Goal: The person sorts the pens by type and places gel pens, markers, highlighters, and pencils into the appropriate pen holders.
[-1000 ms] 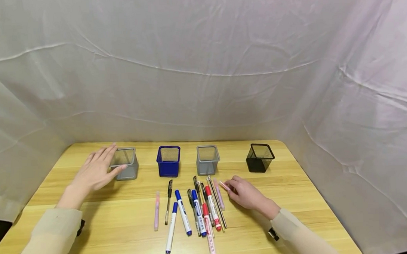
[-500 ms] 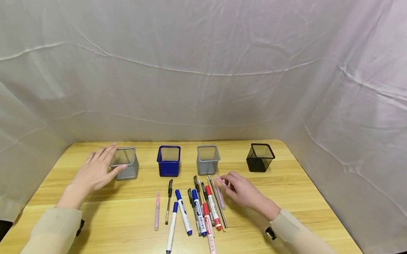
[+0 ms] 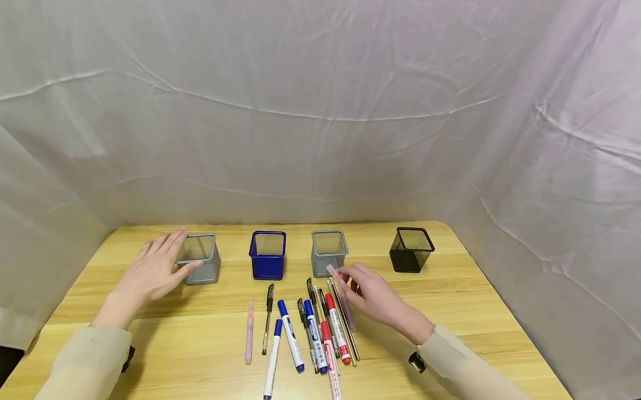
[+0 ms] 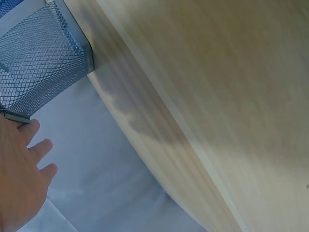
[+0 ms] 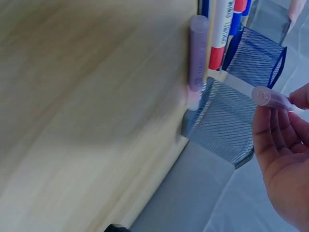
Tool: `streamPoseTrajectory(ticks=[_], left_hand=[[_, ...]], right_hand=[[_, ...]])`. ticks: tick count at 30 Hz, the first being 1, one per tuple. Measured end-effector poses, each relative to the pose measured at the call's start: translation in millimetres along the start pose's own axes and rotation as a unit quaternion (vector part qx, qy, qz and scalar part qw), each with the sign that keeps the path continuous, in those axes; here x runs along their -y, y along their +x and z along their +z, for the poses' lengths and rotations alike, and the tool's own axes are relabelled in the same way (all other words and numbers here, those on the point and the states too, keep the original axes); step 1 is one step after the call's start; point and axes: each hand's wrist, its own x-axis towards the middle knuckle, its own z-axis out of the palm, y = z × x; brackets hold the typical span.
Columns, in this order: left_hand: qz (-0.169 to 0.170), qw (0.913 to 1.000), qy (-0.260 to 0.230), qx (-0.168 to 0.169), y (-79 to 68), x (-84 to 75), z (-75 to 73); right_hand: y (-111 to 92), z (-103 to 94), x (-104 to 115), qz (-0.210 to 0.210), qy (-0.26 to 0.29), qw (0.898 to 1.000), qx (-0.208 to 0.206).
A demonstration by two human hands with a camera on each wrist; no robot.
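My right hand [image 3: 377,298] pinches a pink highlighter [image 5: 273,98] between thumb and fingers, held up in front of the middle grey mesh pen holder [image 3: 320,265]. Part of a second pink-purple highlighter [image 5: 197,60] shows below that hand, lying at the right side of a pile of pens. My left hand [image 3: 150,268] rests at the left grey mesh pen holder [image 3: 205,276], its fingers straight along the rim and the thumb across the front. In the left wrist view, fingertips stick out past the holder's rim.
Blue-capped markers [image 3: 290,336], red markers [image 3: 331,364], black gel pens [image 3: 268,316], pencils and another pink highlighter [image 3: 249,332] lie on the wooden table [image 3: 188,357]. A blue mesh holder [image 3: 268,268] and a black one [image 3: 404,262] stand in the back row. Grey cloth [image 3: 317,106] hangs behind.
My right hand has lifted the pink highlighter and moved it left toward the middle grey holder, turning its tip up. The left hand has stayed in place.
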Motion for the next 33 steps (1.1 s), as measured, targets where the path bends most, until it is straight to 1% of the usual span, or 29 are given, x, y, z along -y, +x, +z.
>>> streamPoseTrajectory(ticks=[5,12,18,23,29,33], left_hand=[[0.001,1.0,-0.001,0.0,0.0,-0.3,1.6],[0.008,0.9999,0.003,-0.012,-1.0,-0.7,1.2],[0.005,0.9999,0.005,-0.009,-1.5,-0.8,1.4],[0.005,0.9999,0.003,-0.014,-1.6,-2.2,2.2],[0.003,0.9999,0.002,-0.015,0.5,-2.5,1.9],[0.002,0.9999,-0.002,-0.016,1.3,-2.5,2.8]], right_hand=[[7.5,0.5,5.7,-0.01,0.008,1.0,-0.011],[20.5,2.1,12.4,-0.032,0.032,0.999,-0.023],[31.7,5.1,20.1,-0.039,0.061,0.997,-0.023],[42.5,9.5,27.9,-0.047,0.073,0.996,-0.036],[57.8,14.8,37.9,-0.056,0.101,0.992,-0.057],[67.6,18.4,43.4,-0.064,0.127,0.988,-0.063]])
